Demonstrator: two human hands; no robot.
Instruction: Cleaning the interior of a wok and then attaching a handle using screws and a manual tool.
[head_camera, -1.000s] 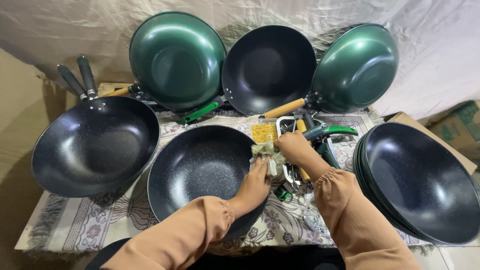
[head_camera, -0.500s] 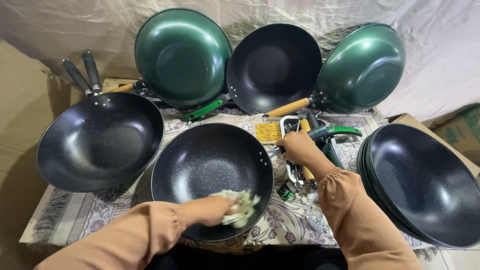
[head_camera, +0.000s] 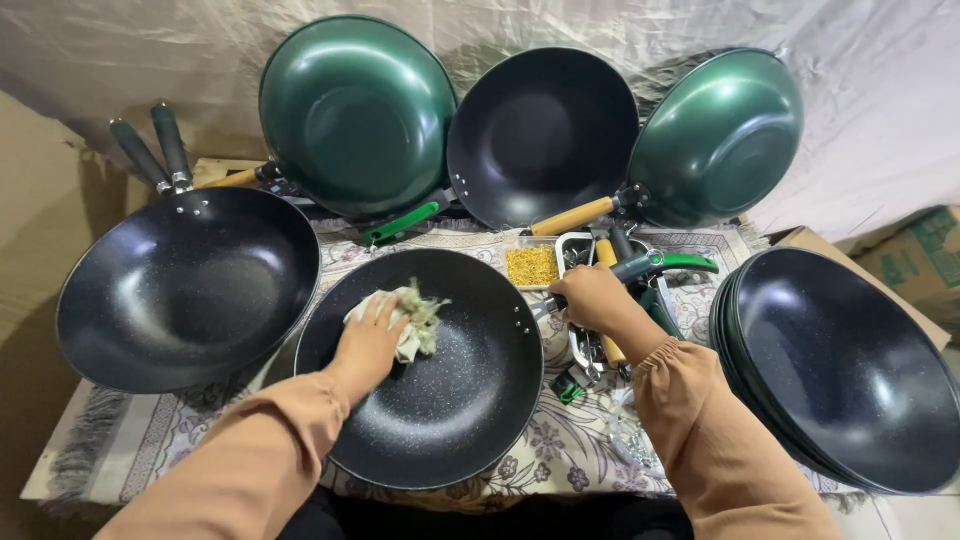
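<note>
A low table (head_camera: 60, 470) carries a floral cloth (head_camera: 580, 450) (fringed), with woks (head_camera: 190, 290) on it.

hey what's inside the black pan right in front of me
A crumpled pale cloth lies inside the pan, pressed under the left hand. The rest of the speckled inside looks bare. What is beneath the cloth and hand is covered.
</note>
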